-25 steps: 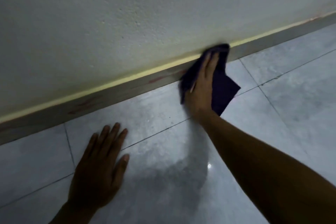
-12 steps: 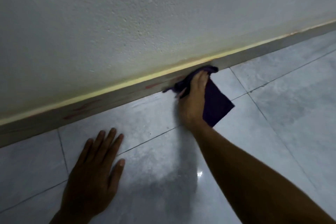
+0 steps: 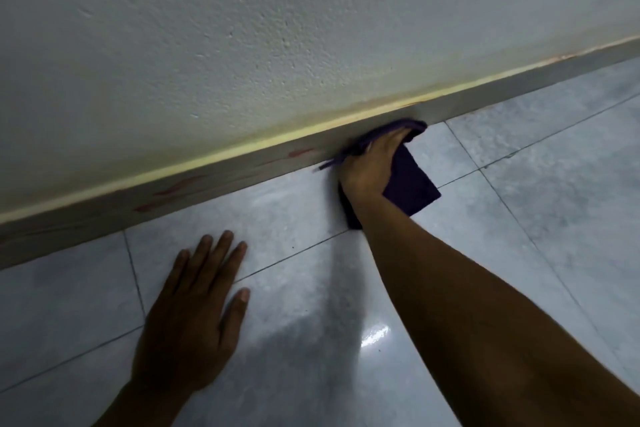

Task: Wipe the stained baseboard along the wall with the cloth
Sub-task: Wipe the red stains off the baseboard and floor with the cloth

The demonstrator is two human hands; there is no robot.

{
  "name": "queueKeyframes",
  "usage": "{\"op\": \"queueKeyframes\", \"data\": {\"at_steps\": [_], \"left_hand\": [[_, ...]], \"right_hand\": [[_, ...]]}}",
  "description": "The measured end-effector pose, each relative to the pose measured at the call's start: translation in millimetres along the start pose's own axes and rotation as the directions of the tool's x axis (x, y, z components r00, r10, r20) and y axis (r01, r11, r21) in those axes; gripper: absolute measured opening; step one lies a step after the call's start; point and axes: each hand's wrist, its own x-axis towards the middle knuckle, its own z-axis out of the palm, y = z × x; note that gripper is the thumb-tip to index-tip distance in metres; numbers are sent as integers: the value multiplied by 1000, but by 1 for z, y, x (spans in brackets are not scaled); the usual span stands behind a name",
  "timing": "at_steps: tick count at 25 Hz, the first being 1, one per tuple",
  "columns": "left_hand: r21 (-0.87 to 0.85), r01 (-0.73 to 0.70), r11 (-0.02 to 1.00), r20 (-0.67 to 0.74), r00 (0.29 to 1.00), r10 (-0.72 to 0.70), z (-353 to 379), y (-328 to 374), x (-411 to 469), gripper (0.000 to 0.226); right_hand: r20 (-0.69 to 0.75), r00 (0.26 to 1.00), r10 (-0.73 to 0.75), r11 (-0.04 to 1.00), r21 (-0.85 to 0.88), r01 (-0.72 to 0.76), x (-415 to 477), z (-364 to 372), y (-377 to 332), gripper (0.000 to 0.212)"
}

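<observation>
My right hand (image 3: pixel 372 166) has its fingers (image 3: pixel 398 137) clamped on the dark purple cloth (image 3: pixel 410 180), pressing it against the grey, red-streaked baseboard (image 3: pixel 207 184) under the wall. My left hand (image 3: pixel 194 315) rests flat, fingers spread, on the glossy grey tiled floor (image 3: pixel 519 218).

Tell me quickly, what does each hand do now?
Left hand: open, flat on the floor tiles.
Right hand: closed on the cloth against the baseboard.

The right hand (image 3: pixel 372 166) has slid the cloth (image 3: pixel 410 184) leftward along the baseboard (image 3: pixel 207 180).
</observation>
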Motion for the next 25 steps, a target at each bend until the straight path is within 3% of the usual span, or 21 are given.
{"op": "queueKeyframes", "data": {"at_steps": [1,3,5,7,9,11,13,15,17,19,22,25], "left_hand": [[1,6,1000,4,1000,-6,0,0,0,64],[2,11,1000,15,1000,-11,-2,1,0,64],[7,3,1000,29,1000,-3,-1,-1,1,64],[11,-1,1000,42,999,0,0,-3,0,64],[5,0,1000,27,1000,0,1,-3,-1,64],[6,-4,1000,11,1000,4,1,-3,-1,63],[4,-8,1000,2,1000,8,0,-1,0,63],[13,-3,1000,11,1000,3,0,-1,1,63],[9,2,1000,28,1000,-3,-1,0,1,63],[4,5,1000,41,999,-5,-3,0,1,63],[-9,3,1000,40,999,-3,-3,-1,1,63],[-8,9,1000,27,1000,-9,-2,0,-1,63]], "right_hand": [[3,1000,-6,996,-85,6,-6,1,-1,82],[108,967,-232,941,-227,251,-54,11,-1,69],[289,857,-426,846,-209,491,-117,19,-2,69],[341,806,-483,797,-210,566,-133,21,-6,71],[289,854,-434,832,-236,502,-118,22,-7,73],[139,952,-274,919,-254,301,-80,20,-6,79],[25,993,-115,952,-281,117,-42,11,-2,82],[49,979,-199,939,-275,205,-37,8,3,77],[213,886,-413,851,-256,458,-59,3,11,79],[346,787,-512,772,-216,597,-82,-2,18,89],[306,819,-486,795,-235,560,-72,-2,18,79],[152,959,-239,887,-367,279,-39,4,16,75]]}}
